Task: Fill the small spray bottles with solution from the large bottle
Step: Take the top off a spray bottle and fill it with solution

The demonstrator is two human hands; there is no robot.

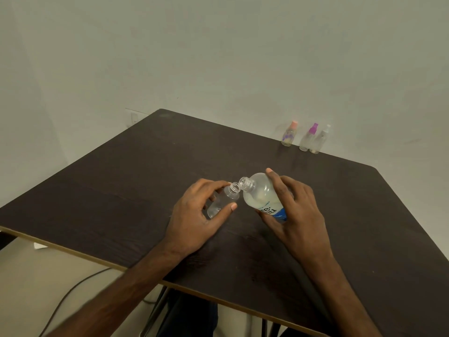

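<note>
Over the table, our left hand grips the small uncapped bottle and our right hand grips the tilted large bottle, mouths nearly touching, so any misalignment could spill solution.

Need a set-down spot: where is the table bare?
Bare: dark wooden table left of left hand, right of right hand. Crowded: centre, where hands hold small clear bottle and blue-labelled large bottle; three capped spray bottles at far edge.
</note>
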